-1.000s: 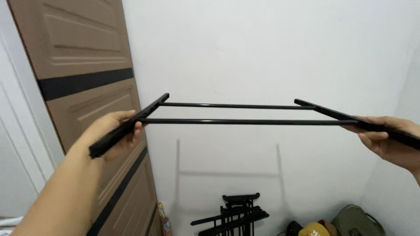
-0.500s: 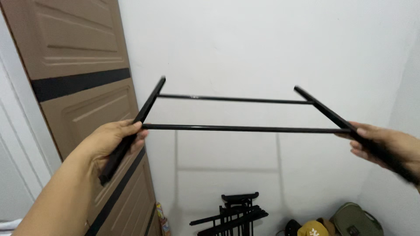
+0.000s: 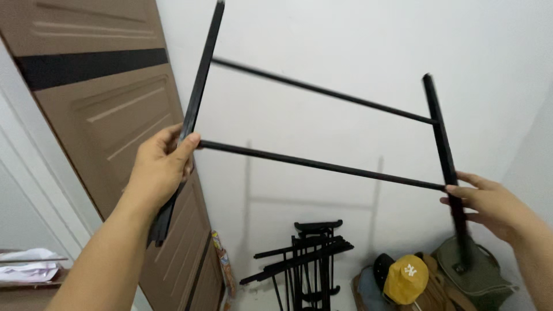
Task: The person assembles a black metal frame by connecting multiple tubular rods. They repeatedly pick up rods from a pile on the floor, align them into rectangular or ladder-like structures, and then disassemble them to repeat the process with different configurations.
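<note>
The person holds a black metal frame [image 3: 322, 126] up in the air in front of a white wall [image 3: 357, 34], carried by nothing but the two hands. It is made of two flat side bars joined by two thin cross rods, and it now stands nearly upright, tilted so that its left side sits higher than its right.

The left hand [image 3: 161, 167] is closed around the left side bar, fingers wrapped behind it and the thumb pressed near where the lower rod meets the bar. The right hand [image 3: 489, 204] grips the right side bar just below the lower rod joint, fingers curled round it, though how firmly is hard to tell.

Judging from the pose, the step in hand is turning the frame into a standing position. A sound next move would call for both grips to stay firm and level, since the long bars could swing toward the brown door [image 3: 98, 115] close on the left.

Below, on the floor by the wall, stands a bundle of black rack parts [image 3: 305, 259], with a yellow cap [image 3: 406, 279] and an olive bag [image 3: 475, 273] toward the right corner.
</note>
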